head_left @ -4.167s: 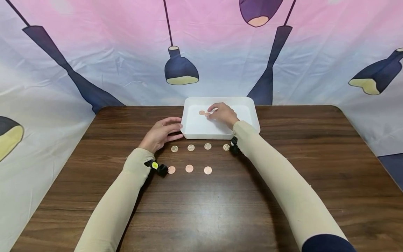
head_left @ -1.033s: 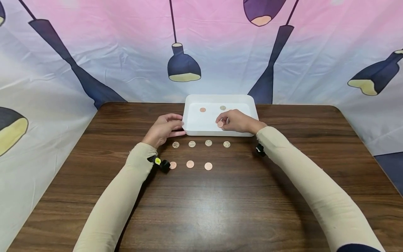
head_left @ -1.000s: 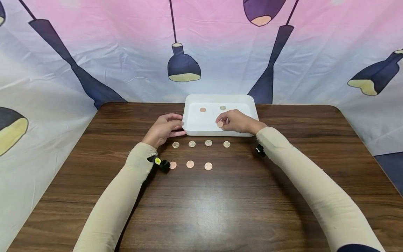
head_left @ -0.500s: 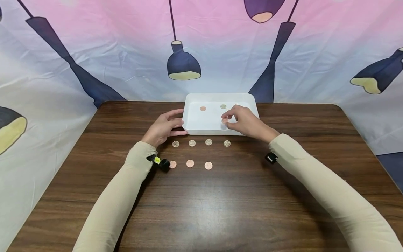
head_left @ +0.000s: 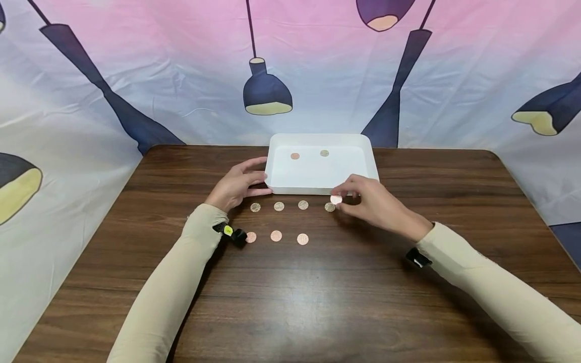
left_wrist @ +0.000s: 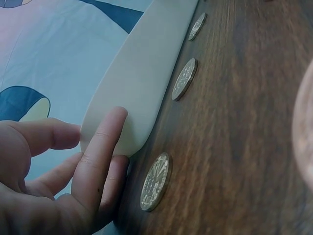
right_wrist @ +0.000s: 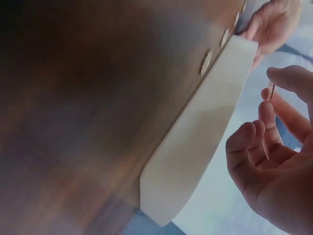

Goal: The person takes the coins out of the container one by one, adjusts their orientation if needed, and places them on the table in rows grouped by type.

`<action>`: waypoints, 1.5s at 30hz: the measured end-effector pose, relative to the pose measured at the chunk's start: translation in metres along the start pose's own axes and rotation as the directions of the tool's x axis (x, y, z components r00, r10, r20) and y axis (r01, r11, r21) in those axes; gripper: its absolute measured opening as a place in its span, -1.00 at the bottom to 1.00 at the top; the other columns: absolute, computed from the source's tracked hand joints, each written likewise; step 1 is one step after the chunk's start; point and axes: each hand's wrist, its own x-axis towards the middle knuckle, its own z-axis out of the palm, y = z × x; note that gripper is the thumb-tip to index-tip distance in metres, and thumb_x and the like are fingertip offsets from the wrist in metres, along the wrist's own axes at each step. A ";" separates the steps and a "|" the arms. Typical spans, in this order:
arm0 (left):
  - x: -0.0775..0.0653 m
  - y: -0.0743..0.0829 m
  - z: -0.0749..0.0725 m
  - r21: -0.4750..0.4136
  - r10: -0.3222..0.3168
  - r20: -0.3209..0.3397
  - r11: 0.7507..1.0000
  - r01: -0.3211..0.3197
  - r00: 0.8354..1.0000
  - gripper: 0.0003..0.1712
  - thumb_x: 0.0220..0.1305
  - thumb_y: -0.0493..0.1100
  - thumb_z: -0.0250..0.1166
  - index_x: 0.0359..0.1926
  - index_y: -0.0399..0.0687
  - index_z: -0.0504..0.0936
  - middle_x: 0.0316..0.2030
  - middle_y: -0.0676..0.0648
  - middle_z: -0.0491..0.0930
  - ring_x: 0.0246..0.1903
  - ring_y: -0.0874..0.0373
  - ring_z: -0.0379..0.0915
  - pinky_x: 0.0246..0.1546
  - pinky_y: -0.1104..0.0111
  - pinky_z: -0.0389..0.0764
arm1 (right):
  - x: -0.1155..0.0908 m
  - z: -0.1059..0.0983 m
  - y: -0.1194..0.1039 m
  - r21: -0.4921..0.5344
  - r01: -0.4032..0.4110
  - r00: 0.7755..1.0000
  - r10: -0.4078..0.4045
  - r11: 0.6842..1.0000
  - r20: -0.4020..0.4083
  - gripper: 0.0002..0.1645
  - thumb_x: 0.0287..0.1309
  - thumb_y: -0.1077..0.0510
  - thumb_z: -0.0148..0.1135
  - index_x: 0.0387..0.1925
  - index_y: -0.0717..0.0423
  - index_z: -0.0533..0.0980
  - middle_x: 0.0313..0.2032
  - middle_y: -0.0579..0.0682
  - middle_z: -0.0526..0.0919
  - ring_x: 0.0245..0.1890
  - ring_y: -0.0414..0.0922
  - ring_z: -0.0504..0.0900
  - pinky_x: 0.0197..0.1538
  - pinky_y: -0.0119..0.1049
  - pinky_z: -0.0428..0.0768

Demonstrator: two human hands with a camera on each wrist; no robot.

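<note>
My right hand [head_left: 369, 201] pinches a copper-coloured coin [head_left: 336, 200] between thumb and fingertips, above the tray's front edge. In the right wrist view that coin [right_wrist: 272, 91] shows edge-on. My left hand [head_left: 237, 184] rests its fingers against the left end of the white tray [head_left: 317, 190]; one finger lies along the wall in the left wrist view. Inside the tray lie a copper coin [head_left: 295, 156] and a gold-coloured coin [head_left: 324, 153]. The rightmost gold coin [head_left: 330, 207] of the row on the table is just below the held coin.
Several gold-coloured coins, such as this coin [head_left: 279, 206], form a row before the tray on the wooden table [head_left: 290, 297]. Nearer the front is a row of three copper coins, the middle coin [head_left: 276, 236] among them. A printed cloth [head_left: 317, 85] hangs behind.
My right hand was among coins in the tray, then lifted the copper coin and carried it forward and right, past the front rim. The left hand has stayed at the tray's left end.
</note>
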 end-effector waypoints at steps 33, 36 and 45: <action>0.002 0.004 -0.001 -0.003 -0.013 0.005 1.000 0.013 1.000 -0.27 0.60 -0.39 0.09 0.67 0.05 0.18 0.49 -0.31 0.27 0.41 -0.22 0.37 0.08 0.18 0.72 | -0.029 0.029 -0.011 0.025 0.047 0.970 -0.052 0.999 0.238 -0.82 0.20 0.25 0.54 -0.16 0.02 0.78 -0.28 -0.15 0.69 -0.34 -0.27 0.55 -0.23 -0.34 0.58; 0.002 0.003 -0.001 -0.003 -0.014 0.001 1.000 0.014 1.000 -0.27 0.60 -0.38 0.09 0.66 0.07 0.19 0.48 -0.31 0.28 0.41 -0.21 0.38 0.08 0.18 0.72 | -0.029 0.029 -0.012 0.003 0.038 0.971 -0.038 0.999 0.235 -0.83 0.19 0.24 0.55 -0.18 0.01 0.78 -0.27 -0.15 0.69 -0.33 -0.26 0.56 -0.21 -0.32 0.58; 0.003 -0.002 -0.001 -0.014 -0.021 -0.009 1.000 0.020 1.000 -0.28 0.59 -0.37 0.12 0.65 0.08 0.23 0.44 -0.31 0.31 0.39 -0.19 0.40 0.07 0.19 0.73 | -0.032 0.030 -0.012 -0.036 0.000 0.974 0.008 0.999 0.228 -0.88 0.19 0.19 0.57 -0.23 0.00 0.77 -0.25 -0.15 0.67 -0.29 -0.21 0.57 -0.16 -0.24 0.59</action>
